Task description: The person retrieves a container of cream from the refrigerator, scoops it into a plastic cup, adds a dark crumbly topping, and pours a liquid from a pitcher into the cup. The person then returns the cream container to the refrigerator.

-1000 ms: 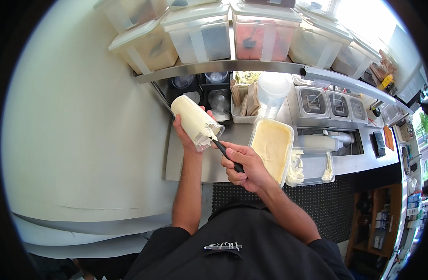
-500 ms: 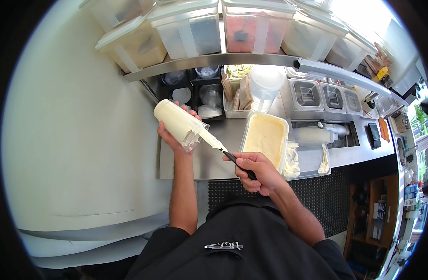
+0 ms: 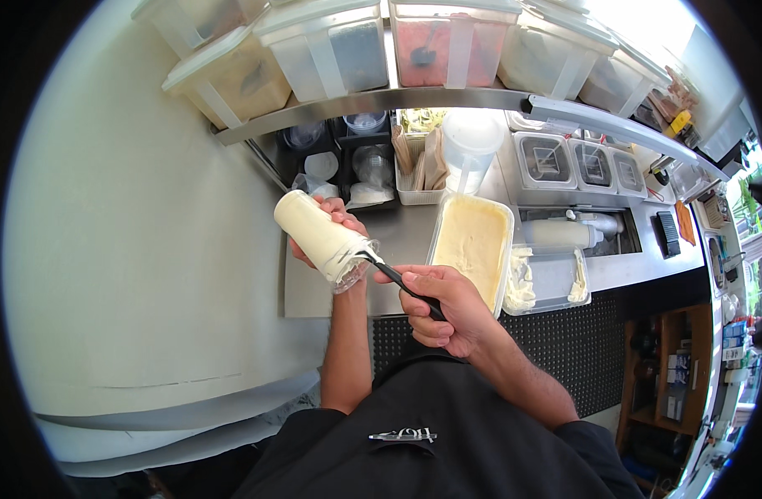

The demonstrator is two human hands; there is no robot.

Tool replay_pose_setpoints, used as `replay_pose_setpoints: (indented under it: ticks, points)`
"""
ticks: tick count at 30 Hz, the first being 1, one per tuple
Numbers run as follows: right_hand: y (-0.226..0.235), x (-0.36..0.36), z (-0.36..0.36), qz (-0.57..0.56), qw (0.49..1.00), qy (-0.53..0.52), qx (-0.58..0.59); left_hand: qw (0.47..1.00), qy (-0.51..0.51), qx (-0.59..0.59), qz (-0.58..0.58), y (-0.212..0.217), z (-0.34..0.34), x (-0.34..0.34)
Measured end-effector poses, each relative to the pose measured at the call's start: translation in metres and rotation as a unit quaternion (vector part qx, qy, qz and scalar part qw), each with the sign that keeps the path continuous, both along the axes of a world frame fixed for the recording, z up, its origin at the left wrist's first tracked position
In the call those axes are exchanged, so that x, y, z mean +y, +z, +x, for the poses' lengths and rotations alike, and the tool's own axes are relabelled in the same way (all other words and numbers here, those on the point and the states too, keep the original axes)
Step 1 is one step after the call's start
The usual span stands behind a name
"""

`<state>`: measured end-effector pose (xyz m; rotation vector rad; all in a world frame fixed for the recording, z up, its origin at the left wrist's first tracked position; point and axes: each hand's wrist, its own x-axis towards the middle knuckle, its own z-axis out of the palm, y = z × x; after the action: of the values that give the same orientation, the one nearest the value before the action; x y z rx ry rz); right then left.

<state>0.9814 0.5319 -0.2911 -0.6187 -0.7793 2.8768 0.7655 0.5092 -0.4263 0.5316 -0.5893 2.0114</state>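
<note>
My left hand (image 3: 335,218) is wrapped round a clear plastic cup (image 3: 314,234) coated inside with a pale cream mixture. The cup lies tilted, its base up to the left and its mouth toward my right hand. In my right hand (image 3: 447,309) is a black-handled spatula (image 3: 407,290). Its blade reaches into the cup's mouth, so most of it is hidden. Just beyond my right hand, a rectangular plastic tub (image 3: 507,249) holds a smooth, pale yellow mixture. Right of the tub lies a clear lid (image 3: 554,287) smeared with cream.
A steel shelf (image 3: 314,111) with large lidded bins (image 3: 321,51) crosses above the counter (image 3: 397,283). At the back stand a white bucket (image 3: 471,141), a basket of brown paper items (image 3: 421,198) and black cup holders (image 3: 345,141). Lidded containers (image 3: 547,162) sit at the right, and a wall (image 3: 148,249) closes the left.
The spatula's cream-covered blade, outside the cup half a second ago, is now mostly inside its mouth. The cup has turned slightly, and my left hand's grip has shifted around it.
</note>
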Motion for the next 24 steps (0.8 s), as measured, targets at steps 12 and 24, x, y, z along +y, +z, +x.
replay_pose_setpoints:
  ticks: [12,24]
  points:
    - [0.012,-0.001,0.081,-0.125,0.991,-0.010,0.038,0.986,-0.104,-0.023,0.129,0.016,0.003,0.031]
    - [0.027,0.092,0.302,0.192,0.975,-0.104,-0.032,0.980,-0.057,0.037,-0.186,0.040,0.235,0.138]
